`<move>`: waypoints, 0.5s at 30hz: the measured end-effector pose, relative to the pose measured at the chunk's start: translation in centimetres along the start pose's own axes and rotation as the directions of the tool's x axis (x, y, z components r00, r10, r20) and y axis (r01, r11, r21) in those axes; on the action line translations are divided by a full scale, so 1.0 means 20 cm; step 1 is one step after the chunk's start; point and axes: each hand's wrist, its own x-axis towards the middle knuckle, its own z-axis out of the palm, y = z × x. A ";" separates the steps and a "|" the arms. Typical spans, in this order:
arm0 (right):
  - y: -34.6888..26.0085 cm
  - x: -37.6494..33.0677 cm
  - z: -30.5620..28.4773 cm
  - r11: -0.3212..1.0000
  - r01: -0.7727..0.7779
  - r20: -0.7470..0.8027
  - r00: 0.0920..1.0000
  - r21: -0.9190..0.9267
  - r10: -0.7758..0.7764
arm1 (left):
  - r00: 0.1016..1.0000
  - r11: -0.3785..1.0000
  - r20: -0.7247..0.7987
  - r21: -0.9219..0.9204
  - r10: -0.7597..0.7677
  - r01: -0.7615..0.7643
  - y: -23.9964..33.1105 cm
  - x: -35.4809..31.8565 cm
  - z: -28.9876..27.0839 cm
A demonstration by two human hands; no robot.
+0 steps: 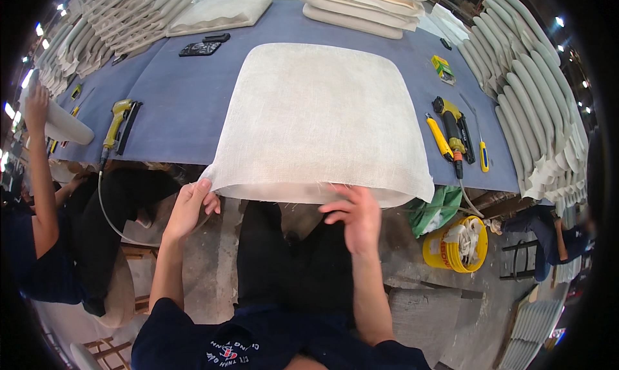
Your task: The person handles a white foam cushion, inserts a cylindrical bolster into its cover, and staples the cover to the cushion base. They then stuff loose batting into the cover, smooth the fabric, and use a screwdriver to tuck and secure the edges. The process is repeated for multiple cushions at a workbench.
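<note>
A large off-white cushion panel covered in woven fabric [322, 112] lies at the table's near edge, its frayed front border hanging a little over. My left hand [190, 205] pinches the panel's near left corner between thumb and curled fingers. At the middle right of the front border, my right hand [354, 215] is open, its fingers apart and the fingertips by the fabric's loose edge. Under that edge a paler inner side shows. Right of the panel lie a yellow cutter knife [440, 138], a staple gun [454, 131] and a screwdriver [483, 154].
Stacked pale panels stand at the back [361, 15], left [122, 15] and right [535, 106]. Another staple gun [117, 128] and a phone [200, 49] lie on the blue table [174, 99]. A yellow bucket [445, 251] stands below right. A co-worker's arm [42, 170] is at left.
</note>
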 end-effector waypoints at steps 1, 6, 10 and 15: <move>0.03 0.03 0.07 0.999 -0.038 0.028 0.999 -0.015 0.038 | 1.000 1.000 0.006 0.004 -0.002 0.002 0.01 0.00 0.00; 0.01 0.18 0.28 0.994 -0.097 -0.149 0.985 -0.051 0.088 | 0.999 0.996 -0.005 0.086 -0.034 0.034 0.06 -0.02 0.00; 0.00 0.17 0.34 0.972 -0.190 -0.109 0.978 -0.139 0.176 | 0.996 0.990 0.029 0.110 -0.089 0.086 0.08 -0.03 -0.03; 0.15 0.14 0.38 0.994 -0.060 -0.180 0.983 -0.091 0.042 | 0.994 0.913 -0.089 0.407 0.064 -0.022 0.22 0.02 -0.11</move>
